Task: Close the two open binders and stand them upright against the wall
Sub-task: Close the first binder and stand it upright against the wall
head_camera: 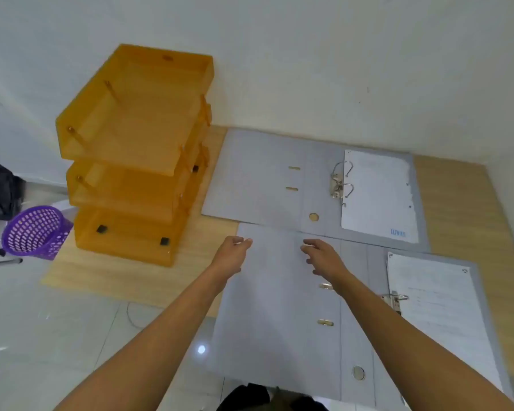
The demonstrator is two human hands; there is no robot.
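Note:
Two grey lever-arch binders lie open and flat on the floor. The far binder [258, 173] rests by the white wall [339, 69], its metal rings up and a white sheet on its right half. The near binder [273, 310] lies in front of it, also with a white sheet on its right side. My left hand [231, 255] hovers at the top left corner of the near binder's left cover, fingers loosely curled. My right hand [324, 256] hangs over the same cover's top edge, fingers spread. Neither hand grips anything.
A stack of three orange letter trays [134, 155] stands left of the binders, against the wall. A purple perforated basket [34, 232] and a dark bundle of cloth [0, 188] sit further left. A wood-pattern mat [454, 209] lies under the binders, on pale floor tiles.

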